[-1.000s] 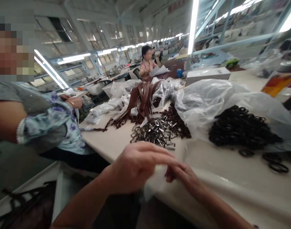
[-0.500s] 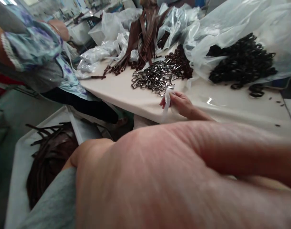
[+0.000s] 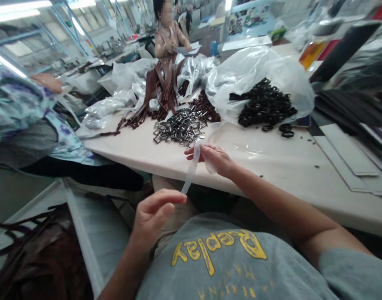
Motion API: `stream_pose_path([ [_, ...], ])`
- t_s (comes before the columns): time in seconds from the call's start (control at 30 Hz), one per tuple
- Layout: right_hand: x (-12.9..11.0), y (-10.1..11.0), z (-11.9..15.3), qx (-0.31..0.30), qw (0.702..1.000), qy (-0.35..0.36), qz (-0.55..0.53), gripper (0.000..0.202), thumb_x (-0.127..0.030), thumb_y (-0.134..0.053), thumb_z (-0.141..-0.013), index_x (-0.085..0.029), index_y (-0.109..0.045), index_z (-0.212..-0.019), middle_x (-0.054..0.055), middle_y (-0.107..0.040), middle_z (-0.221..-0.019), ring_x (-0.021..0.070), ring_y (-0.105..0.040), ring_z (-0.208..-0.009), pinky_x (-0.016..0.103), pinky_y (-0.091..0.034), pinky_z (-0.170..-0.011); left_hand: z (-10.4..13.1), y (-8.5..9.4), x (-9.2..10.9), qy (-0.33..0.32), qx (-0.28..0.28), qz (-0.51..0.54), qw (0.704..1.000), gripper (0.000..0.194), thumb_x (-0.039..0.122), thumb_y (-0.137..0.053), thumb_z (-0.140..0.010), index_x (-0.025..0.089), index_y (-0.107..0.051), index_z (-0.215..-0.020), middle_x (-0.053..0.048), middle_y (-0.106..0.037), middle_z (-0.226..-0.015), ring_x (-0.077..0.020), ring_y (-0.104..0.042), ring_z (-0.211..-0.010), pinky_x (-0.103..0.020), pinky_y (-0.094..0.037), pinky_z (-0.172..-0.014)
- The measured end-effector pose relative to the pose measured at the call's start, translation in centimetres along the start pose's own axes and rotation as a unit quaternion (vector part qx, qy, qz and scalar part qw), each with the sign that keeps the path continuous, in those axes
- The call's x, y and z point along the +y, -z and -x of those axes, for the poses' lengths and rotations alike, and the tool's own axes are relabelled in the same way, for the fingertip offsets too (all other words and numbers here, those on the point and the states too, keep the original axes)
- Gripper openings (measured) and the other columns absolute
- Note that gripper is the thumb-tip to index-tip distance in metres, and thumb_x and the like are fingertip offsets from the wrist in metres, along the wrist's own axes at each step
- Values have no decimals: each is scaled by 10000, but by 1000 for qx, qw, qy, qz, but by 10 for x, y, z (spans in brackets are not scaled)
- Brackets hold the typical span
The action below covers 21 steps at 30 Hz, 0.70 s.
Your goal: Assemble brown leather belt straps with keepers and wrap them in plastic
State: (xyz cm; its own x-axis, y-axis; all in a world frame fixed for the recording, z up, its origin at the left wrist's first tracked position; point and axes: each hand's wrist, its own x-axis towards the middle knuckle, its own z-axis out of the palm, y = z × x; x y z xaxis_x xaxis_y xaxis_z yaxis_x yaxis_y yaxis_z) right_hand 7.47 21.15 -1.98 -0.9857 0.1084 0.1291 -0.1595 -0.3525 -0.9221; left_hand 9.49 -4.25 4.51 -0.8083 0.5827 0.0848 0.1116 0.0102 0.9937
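My right hand (image 3: pixel 217 159) is at the table's front edge, its thumb and fingers closed on a translucent white strip (image 3: pixel 191 173) that hangs down. My left hand (image 3: pixel 155 210) is lower, at the strip's lower end. Its fingers stretch towards the strip with the thumb apart; whether the fingertips touch it I cannot tell. Just beyond my right hand lies a heap of metal rectangular buckles (image 3: pixel 180 127). Behind it are small dark brown pieces (image 3: pixel 206 107) and a bundle of brown straps (image 3: pixel 162 85).
Black rings (image 3: pixel 267 104) spill from a clear plastic bag (image 3: pixel 237 62) onto the table (image 3: pixel 241 162). Flat grey strips (image 3: pixel 350 152) lie at the right. A crate (image 3: pixel 80 216) with dark brown straps (image 3: pixel 37 254) is at lower left. One person (image 3: pixel 18 108) stands left, another (image 3: pixel 169 39) behind.
My left hand, which filled the foreground close to the camera, has dropped to the strip's lower end. My right hand still holds the strip. The view has shifted, showing more room and my shirt.
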Motion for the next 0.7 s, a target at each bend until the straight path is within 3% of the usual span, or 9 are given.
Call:
stream_pose_path([
  [0.07, -3, -7, 5, 16, 1000, -22, -8, 469, -612, -731, -839, -174, -762, -1004, 116, -687, -1199, 298, -621, -1123, 408, -514, -957, -3, -13, -24, 53, -45, 50, 996, 268, 431, -664, -906, 206, -805, -874, -61, -763, -831, -193, -694, -779, -300, -560, -759],
  [0.13, -9, -16, 9, 18, 999, -34, -10, 403, -559, -715, -853, -199, -771, -1024, 91, -663, -1255, 299, -540, -1243, 438, -430, -1071, -7, -19, -42, 107, -50, 89, 989, 301, 461, -680, -891, 186, -802, -902, -75, -774, -856, -190, -706, -769, -297, -564, -759],
  [0.23, -15, -28, 16, -9, 999, -28, 29, 349, -482, -659, -897, -198, -769, -1066, 66, -652, -1275, 264, -515, -1268, 388, -371, -1125, -24, -27, -56, 157, -56, 106, 980, 463, 547, -773, -778, 172, -783, -1050, -103, -783, -955, -217, -725, -825, -304, -565, -762],
  [0.3, -15, -35, 22, -32, 997, -44, 57, 377, -463, -607, -933, -179, -746, -1138, 67, -664, -1241, 244, -584, -1156, 331, -478, -1003, -37, -34, -61, 171, -80, 119, 975, 562, 590, -807, -712, 156, -777, -1068, -105, -780, -911, -221, -720, -807, -289, -553, -727],
  [0.37, -11, -40, 30, -42, 994, -77, 72, 435, -488, -583, -942, -164, -710, -1204, 79, -684, -1150, 225, -641, -953, 268, -553, -749, -46, -42, -66, 182, -84, 142, 969, 538, 587, -825, -687, 146, -791, -993, -91, -770, -837, -201, -701, -763, -268, -537, -699],
  [0.43, -5, -43, 37, -42, 990, -103, 89, 497, -532, -591, -928, -154, -680, -1238, 81, -685, -1028, 195, -628, -755, 209, -502, -528, -48, -47, -70, 195, -76, 170, 963, 461, 538, -843, -684, 151, -799, -931, -73, -762, -820, -172, -675, -737, -254, -526, -698],
  [0.53, 4, -46, 42, -43, 983, -143, 110, 575, -617, -580, -925, -153, -646, -1259, 34, -625, -793, 139, -530, -501, 172, -391, -363, -44, -47, -77, 207, -90, 174, 959, 347, 462, -847, -691, 148, -800, -832, -56, -739, -754, -151, -634, -696, -248, -503, -683],
  [0.63, 9, -50, 42, -68, 976, -160, 131, 617, -697, -544, -921, -145, -677, -1163, 17, -600, -729, 141, -522, -464, 205, -452, -386, -38, -38, -81, 201, -80, 149, 965, 288, 427, -810, -720, 142, -794, -764, -52, -714, -695, -148, -604, -671, -257, -479, -677],
  [0.7, 8, -55, 44, -89, 976, -117, 163, 589, -683, -527, -939, -142, -712, -1079, 55, -665, -852, 216, -643, -691, 284, -581, -625, -30, -31, -79, 194, -59, 131, 970, 265, 404, -805, -711, 143, -795, -757, -49, -704, -692, -148, -588, -669, -265, -468, -679],
])
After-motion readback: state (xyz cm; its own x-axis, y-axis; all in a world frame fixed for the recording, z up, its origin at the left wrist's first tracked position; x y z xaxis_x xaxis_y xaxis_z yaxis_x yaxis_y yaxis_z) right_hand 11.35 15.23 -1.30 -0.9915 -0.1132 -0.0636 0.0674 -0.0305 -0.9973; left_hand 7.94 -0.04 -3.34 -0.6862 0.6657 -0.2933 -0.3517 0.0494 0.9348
